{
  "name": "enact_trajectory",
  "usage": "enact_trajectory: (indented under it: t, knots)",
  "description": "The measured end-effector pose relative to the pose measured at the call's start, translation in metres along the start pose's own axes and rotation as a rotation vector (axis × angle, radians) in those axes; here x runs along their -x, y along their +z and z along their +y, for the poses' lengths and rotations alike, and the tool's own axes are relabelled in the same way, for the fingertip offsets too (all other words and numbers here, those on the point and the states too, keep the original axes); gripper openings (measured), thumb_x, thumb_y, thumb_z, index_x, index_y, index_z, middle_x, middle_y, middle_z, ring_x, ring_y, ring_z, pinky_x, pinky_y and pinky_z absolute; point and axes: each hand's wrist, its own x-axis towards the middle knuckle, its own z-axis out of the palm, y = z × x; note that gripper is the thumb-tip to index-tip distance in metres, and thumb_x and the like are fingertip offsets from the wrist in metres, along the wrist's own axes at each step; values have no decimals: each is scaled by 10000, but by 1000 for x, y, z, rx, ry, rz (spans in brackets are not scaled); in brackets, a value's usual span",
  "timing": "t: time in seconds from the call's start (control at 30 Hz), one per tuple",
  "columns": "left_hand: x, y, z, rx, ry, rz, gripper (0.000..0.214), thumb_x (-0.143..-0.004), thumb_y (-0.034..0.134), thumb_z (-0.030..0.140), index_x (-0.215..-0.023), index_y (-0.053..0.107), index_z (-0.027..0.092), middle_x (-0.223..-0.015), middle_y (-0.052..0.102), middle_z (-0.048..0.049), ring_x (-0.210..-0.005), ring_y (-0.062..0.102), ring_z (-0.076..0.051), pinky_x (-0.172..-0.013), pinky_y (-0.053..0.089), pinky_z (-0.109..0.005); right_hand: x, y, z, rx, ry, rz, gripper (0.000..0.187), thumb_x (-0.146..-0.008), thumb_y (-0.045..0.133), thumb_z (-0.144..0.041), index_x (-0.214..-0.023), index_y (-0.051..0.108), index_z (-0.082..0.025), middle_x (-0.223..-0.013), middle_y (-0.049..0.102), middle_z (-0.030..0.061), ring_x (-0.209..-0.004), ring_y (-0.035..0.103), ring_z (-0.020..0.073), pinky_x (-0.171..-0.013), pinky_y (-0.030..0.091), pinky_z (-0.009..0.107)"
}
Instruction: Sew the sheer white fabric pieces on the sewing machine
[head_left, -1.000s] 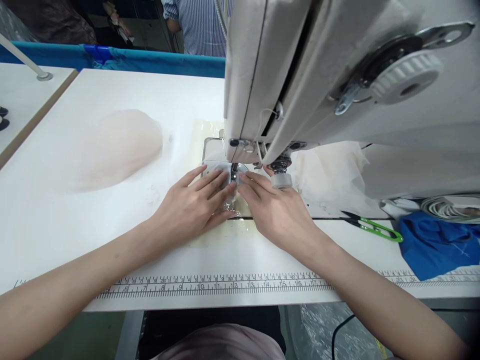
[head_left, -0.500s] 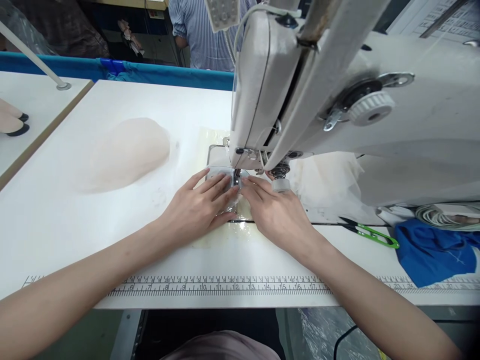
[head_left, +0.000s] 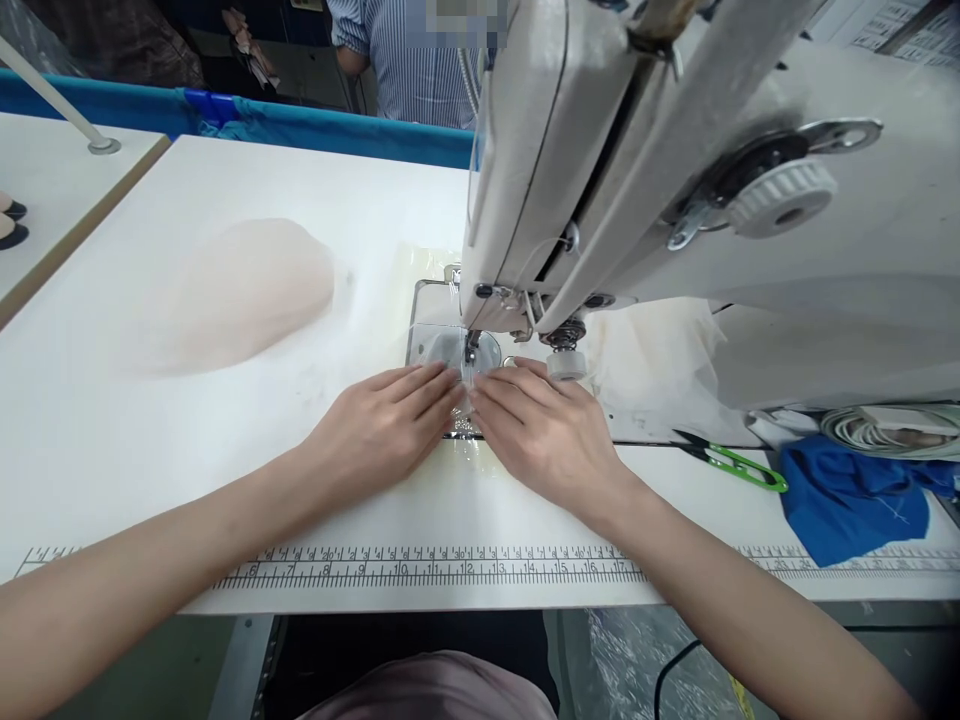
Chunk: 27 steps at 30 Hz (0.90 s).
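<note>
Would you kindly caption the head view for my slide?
Bare left hand and bare right hand at a bulky off-white sewing machine.

Left of the left grip (head_left: 401, 425), the worktop (head_left: 262, 480) offers a wide path, with a flat sheer piece (head_left: 255, 290) lying farther out. Nearer the body than both grips, a bare strip runs along the printed ruler (head_left: 465, 570), crossed by the forearms. Just ahead of the narrow gap between the grips, the presser foot (head_left: 472, 347) and machine head (head_left: 517, 180) bar the way; a knob (head_left: 567, 366) crowds the right grip (head_left: 544, 430). Beyond its right, snips (head_left: 739, 465) and blue cloth (head_left: 847, 500) obstruct.
</note>
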Motion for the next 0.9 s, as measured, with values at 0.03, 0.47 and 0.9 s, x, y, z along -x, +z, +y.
enact_trajectory:
  t: [0.03, 0.47, 0.9]
  knots:
    - [1, -1, 2, -16, 11, -9, 271, -936, 554, 175, -1146, 681, 59, -1166, 702, -135, -1083, 682, -255, -913, 593, -371, 1, -2, -2, -5, 0, -17, 181, -923, 558, -118, -979, 730, -114, -1060, 749, 68, -952, 673, 187, -880, 528, 352]
    - [-3, 0, 0, 44, -64, -8, 257, -943, 546, 164, -1147, 674, 76, -1137, 722, -100, -1045, 691, -237, -804, 620, -359, 2, -1, -3, -1, 11, -17, 212, -912, 537, -56, -970, 733, -113, -1058, 751, 64, -942, 689, 185, -943, 547, 373]
    - [2, -2, 4, -36, 9, -41, 286, -953, 529, 172, -1182, 667, 73, -1206, 681, -121, -1118, 665, -245, -937, 587, -368, 3, -8, -14, 25, 15, -70, 226, -914, 565, -117, -1061, 723, -49, -1095, 735, 128, -1038, 680, 245, -992, 540, 430]
